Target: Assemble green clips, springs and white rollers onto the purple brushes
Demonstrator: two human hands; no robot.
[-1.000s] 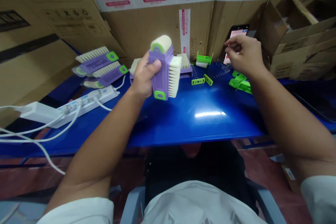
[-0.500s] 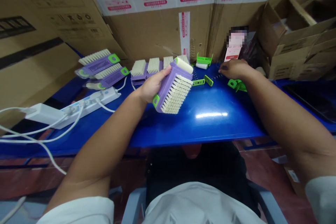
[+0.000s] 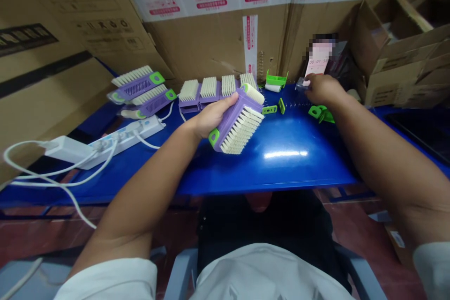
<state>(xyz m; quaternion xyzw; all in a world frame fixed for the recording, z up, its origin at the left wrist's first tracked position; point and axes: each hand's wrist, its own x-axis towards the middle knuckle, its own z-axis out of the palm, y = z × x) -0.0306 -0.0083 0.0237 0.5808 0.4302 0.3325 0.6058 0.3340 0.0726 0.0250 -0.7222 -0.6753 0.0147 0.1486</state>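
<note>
Purple brush [image 3: 236, 124] gripped in my left hand [image 3: 214, 121], long axis slanting toward upper right; right hand [image 3: 324, 90] curled at a clear piece [image 3: 301, 84], grip unclear.

Blurred and cut off by the bench [image 3: 267, 168]
Beyond it, a screen [image 3: 319, 51] is pixelated; the clear piece [image 3: 301, 84] at the right hand [image 3: 323, 90] is too small to tell; a carton [image 3: 390, 42] runs off the edge.
</note>
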